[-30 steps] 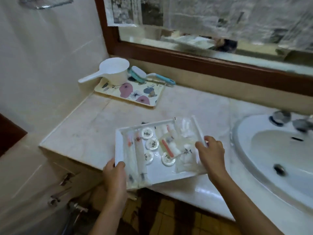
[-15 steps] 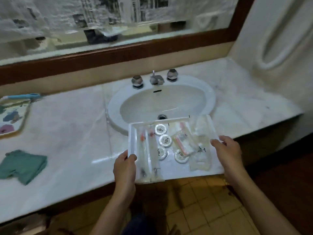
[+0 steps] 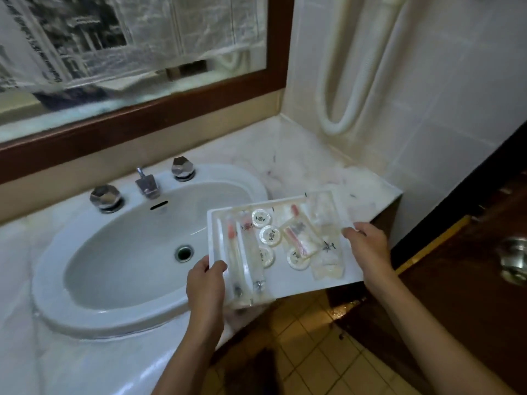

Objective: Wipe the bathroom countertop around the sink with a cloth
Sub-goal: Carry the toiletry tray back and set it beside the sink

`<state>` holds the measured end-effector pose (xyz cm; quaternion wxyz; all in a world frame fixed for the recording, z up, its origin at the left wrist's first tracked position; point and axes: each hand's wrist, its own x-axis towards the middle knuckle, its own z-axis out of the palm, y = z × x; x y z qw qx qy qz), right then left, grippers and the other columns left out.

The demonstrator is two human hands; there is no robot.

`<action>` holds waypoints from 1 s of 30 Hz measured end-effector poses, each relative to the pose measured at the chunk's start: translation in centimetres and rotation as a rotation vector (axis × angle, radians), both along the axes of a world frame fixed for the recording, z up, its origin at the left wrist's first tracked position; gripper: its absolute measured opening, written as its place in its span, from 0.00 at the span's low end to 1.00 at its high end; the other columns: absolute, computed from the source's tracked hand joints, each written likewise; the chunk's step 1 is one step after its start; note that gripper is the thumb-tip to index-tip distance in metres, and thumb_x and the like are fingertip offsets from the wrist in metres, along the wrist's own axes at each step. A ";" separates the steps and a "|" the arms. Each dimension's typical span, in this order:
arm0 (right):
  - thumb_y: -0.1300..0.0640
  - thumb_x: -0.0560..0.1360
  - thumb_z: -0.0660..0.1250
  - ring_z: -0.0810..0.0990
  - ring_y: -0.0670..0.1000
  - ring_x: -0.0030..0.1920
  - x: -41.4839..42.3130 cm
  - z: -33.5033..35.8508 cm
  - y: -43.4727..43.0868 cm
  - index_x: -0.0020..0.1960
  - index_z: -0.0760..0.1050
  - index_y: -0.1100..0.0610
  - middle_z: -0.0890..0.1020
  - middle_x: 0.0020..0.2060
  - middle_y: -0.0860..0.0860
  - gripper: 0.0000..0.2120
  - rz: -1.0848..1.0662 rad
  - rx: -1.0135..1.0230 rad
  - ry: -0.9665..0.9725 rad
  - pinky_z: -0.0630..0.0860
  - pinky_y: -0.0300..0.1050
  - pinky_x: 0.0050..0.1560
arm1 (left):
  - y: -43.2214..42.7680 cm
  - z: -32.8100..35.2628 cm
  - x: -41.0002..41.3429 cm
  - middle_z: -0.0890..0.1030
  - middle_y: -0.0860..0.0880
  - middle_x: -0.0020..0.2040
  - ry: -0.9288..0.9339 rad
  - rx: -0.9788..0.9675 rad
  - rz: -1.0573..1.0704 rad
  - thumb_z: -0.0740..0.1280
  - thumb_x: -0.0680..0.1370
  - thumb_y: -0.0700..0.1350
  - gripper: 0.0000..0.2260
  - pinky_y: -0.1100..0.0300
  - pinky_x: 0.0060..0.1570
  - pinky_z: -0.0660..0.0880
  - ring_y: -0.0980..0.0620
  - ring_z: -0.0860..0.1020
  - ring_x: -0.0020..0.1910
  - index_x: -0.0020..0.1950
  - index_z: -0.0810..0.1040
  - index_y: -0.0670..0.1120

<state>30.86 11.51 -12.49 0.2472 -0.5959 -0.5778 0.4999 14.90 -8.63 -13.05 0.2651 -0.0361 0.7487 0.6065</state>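
I hold a white tray [image 3: 305, 283] of wrapped toiletries in the air over the right edge of the oval sink [image 3: 119, 258] and the front of the marble countertop [image 3: 288, 163]. My left hand [image 3: 206, 283] grips the tray's left rim, thumb on top. My right hand [image 3: 368, 249] grips its right rim. On the tray lie packaged toothbrushes, small round lidded pots and clear sachets. No cloth is in view.
A chrome tap [image 3: 147, 185] with two faceted knobs stands behind the basin. A wood-framed mirror [image 3: 142, 109] runs along the back wall. A white hose [image 3: 350, 89] hangs on the tiled right wall. A dark wooden door with a metal knob [image 3: 513, 259] stands at the right.
I have carried the tray from the left part of the counter, past the sink, to the right side. The green cloth and the flowered tray on the left have left the view.
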 end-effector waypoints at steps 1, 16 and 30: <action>0.50 0.72 0.68 0.75 0.55 0.59 -0.5 0.0 1.0 0.66 0.73 0.56 0.74 0.62 0.55 0.24 -0.002 0.012 0.006 0.73 0.50 0.59 | 0.8 0.1 -0.3 0.81 0.51 0.40 0.005 0.005 0.006 0.62 0.75 0.39 0.11 0.49 0.45 0.74 0.47 0.78 0.42 0.41 0.80 0.52; 0.55 0.75 0.64 0.71 0.57 0.64 -18.5 -1.9 21.4 0.69 0.69 0.61 0.68 0.67 0.56 0.24 0.204 0.180 -0.194 0.64 0.42 0.54 | 19.3 -1.3 -14.6 0.79 0.39 0.47 0.099 -0.014 0.081 0.62 0.65 0.47 0.10 0.56 0.34 0.72 0.44 0.77 0.38 0.41 0.79 0.47; 0.55 0.74 0.64 0.70 0.60 0.65 -35.2 -6.4 35.7 0.66 0.72 0.62 0.70 0.65 0.59 0.23 0.369 0.218 -0.174 0.66 0.49 0.63 | 31.7 -4.6 -25.9 0.64 0.42 0.66 0.058 -0.386 0.031 0.67 0.73 0.51 0.27 0.47 0.64 0.66 0.41 0.63 0.66 0.68 0.67 0.43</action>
